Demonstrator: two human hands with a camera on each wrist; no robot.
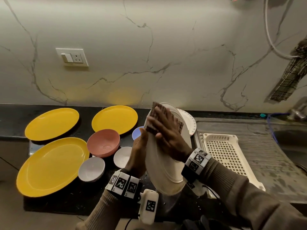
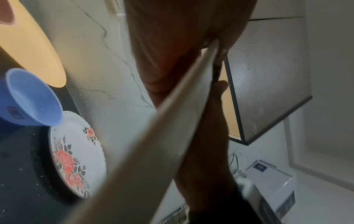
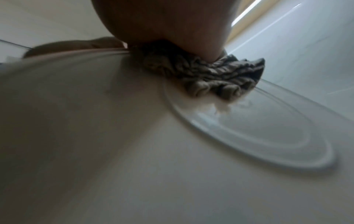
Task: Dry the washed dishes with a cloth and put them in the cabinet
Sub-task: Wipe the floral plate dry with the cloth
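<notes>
I hold a white plate (image 1: 166, 171) on edge above the black counter. My left hand (image 1: 139, 146) is on its left side, fingers pointing up along that face; in the left wrist view the plate (image 2: 153, 144) rim runs into the left hand (image 2: 172, 37), which grips it. My right hand (image 1: 164, 130) lies flat, fingers spread, and presses a brown checked cloth (image 1: 180, 126) against the plate's right face. The right wrist view shows the bunched cloth (image 3: 210, 75) under the right hand (image 3: 162, 19) on the plate (image 3: 134, 151).
Three yellow plates (image 1: 51, 165), a pink bowl (image 1: 103, 142), two white bowls (image 1: 91, 169), a blue bowl (image 1: 137, 132) and a floral plate (image 2: 76, 151) lie on the counter. A white drying rack (image 1: 229, 150) sits on the steel drainboard (image 1: 265, 146). A ribbed-glass cabinet door (image 2: 268, 75) hangs above.
</notes>
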